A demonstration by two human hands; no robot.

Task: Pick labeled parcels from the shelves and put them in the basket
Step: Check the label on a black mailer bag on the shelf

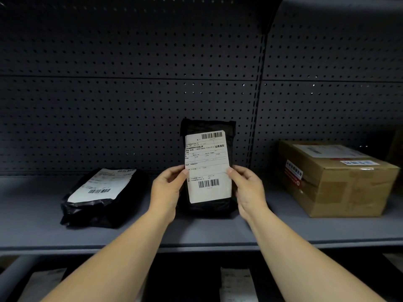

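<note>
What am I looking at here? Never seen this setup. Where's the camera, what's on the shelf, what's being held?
No robot: a person's bare hands, filmed by one wide-angle camera on their head, looking forward and down. The left hand and right hand hold a black parcel upright by its sides, white label facing the camera. On the grey shelf another black labeled parcel lies flat at left; a cardboard box sits at right. No basket is in view.

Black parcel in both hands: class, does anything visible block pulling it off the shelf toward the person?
Nothing visible does. The left hand and right hand grip the black parcel by its sides; the other black parcel and the cardboard box lie apart at either side. The basket is out of view.
</note>
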